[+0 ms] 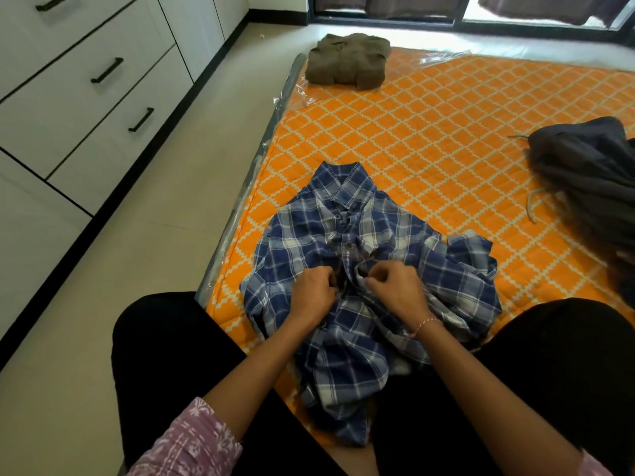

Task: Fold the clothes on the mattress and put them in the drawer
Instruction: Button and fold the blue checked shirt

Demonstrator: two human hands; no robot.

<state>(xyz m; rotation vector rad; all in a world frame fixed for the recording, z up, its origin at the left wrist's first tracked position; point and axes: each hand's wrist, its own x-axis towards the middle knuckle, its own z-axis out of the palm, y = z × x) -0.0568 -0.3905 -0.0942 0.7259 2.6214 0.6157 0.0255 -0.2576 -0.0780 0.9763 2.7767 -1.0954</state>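
Note:
A blue plaid shirt (374, 255) lies front-up on the orange patterned mattress (429, 132), its collar pointing away from me and its lower part bunched over my lap. My left hand (314, 295) pinches the left edge of the button placket at mid-chest. My right hand (395, 290) pinches the opposite edge beside a button. The two hands almost touch. A folded olive shirt (347, 61) sits at the far left corner of the mattress. A dark grey garment (591, 180) with drawstrings lies crumpled at the right edge.
White drawers (86, 80) with black handles line the wall on the left, all closed. A strip of beige floor (165, 218) runs between them and the mattress. Clear plastic wrap borders the mattress edge. A dark window frame (446, 18) closes the far side.

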